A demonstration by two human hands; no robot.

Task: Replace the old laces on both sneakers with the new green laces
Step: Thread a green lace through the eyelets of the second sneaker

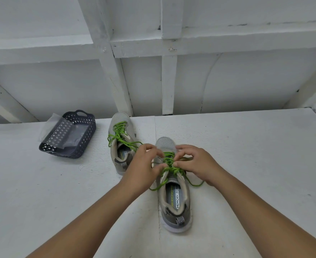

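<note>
Place: looking like a plain workshop or storage shed, not a furnished room.
Walls: bare framing of posts and cross rails is showing, all painted white, with chipped paint and dark gaps at the joints.
Work surface: a rough white-painted table is running up against the wall, its boards meeting at a visible seam.
Storage: a dark perforated plastic basket is sitting on the table, holding a clear plastic bag.

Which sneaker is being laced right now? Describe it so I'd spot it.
On the white table, two grey sneakers carry green laces. It is the nearer sneaker, with the left hand and right hand pinching its lace; the farther sneaker lies untouched.
</note>
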